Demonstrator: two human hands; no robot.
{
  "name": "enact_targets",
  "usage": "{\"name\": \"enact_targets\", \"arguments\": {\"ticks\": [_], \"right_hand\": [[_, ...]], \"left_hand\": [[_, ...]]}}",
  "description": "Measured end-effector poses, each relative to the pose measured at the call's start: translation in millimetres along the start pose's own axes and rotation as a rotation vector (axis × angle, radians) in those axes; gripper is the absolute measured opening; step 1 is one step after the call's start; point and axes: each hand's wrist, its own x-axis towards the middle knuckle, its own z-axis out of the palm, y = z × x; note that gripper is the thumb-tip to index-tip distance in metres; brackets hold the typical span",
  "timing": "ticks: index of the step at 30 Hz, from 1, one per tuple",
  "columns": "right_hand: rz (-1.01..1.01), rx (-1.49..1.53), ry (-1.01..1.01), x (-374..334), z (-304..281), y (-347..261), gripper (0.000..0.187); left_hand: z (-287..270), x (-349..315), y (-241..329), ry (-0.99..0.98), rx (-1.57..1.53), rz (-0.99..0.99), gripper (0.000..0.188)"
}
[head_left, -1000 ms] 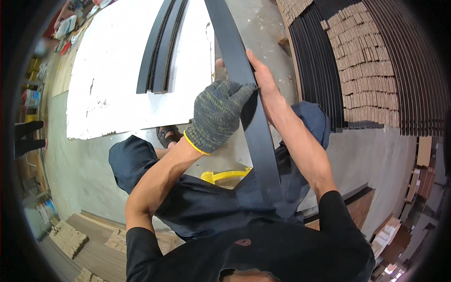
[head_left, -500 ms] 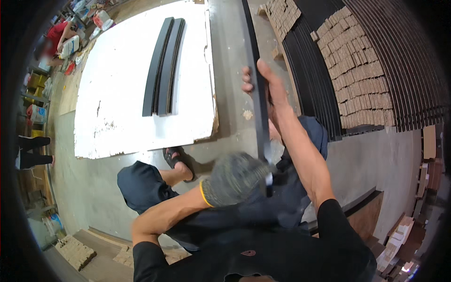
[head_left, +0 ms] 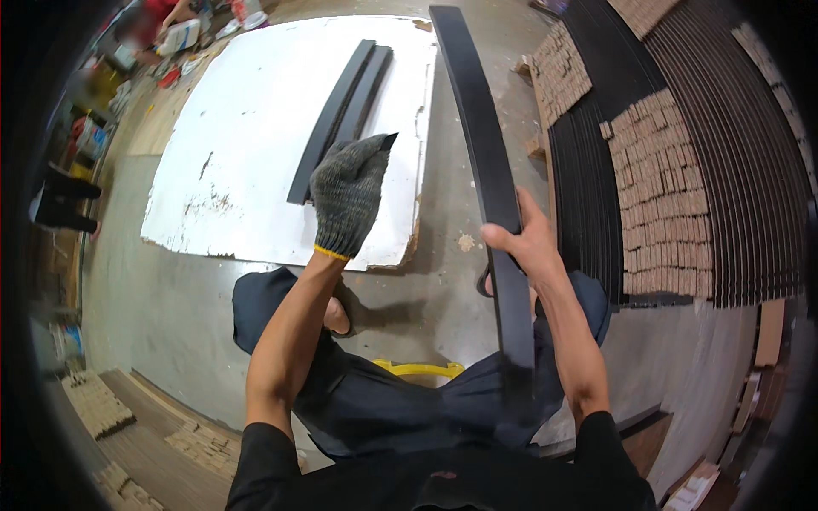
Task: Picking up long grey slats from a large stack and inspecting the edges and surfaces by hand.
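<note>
My bare right hand (head_left: 535,244) grips a long black strip (head_left: 474,119), thumb across its upper face. The strip slants from far ahead down to my lap. My left hand (head_left: 347,192), in a grey knitted glove with a yellow cuff, is closed above the white board (head_left: 230,136). A small dark pointed piece (head_left: 389,142) sticks out of its fingers; its kind is not clear. Close by that glove, two shorter black strips (head_left: 328,128) lie side by side on the board, partly covered by the hand.
On the right stand large stacks of black strips (head_left: 584,187) with brown cut ends (head_left: 660,187). A yellow curved bar (head_left: 417,369) shows between my legs. Brown-ended pieces (head_left: 98,404) lie at lower left. A person in red (head_left: 162,13) is at the far left.
My left hand has moved from the strip's near end forward and left over the white board. The long strip has turned to show its broad face, and its far end now leans left.
</note>
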Motion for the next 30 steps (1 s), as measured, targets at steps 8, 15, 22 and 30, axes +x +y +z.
{"name": "enact_targets", "arguments": {"ticks": [8, 15, 22, 30], "right_hand": [[0.04, -0.127, -0.207, -53.3, -2.4, 13.6, 0.068], [0.031, -0.147, -0.228, -99.0, -4.3, 24.8, 0.06], [0.103, -0.145, -0.309, -106.8, -4.5, 7.1, 0.07], [0.062, -0.137, -0.188, -97.2, -3.7, 24.1, 0.063]], "left_hand": [[-12.4, 24.7, -10.3, 0.175, 0.115, 0.052, 0.01], [-13.0, 35.3, -41.5, 0.12, 0.426, 0.138, 0.012], [4.6, 11.2, -16.4, -0.033, 0.506, 0.203, 0.017], [31.0, -89.7, 66.1, -0.377, 0.044, 0.439, 0.04]]}}
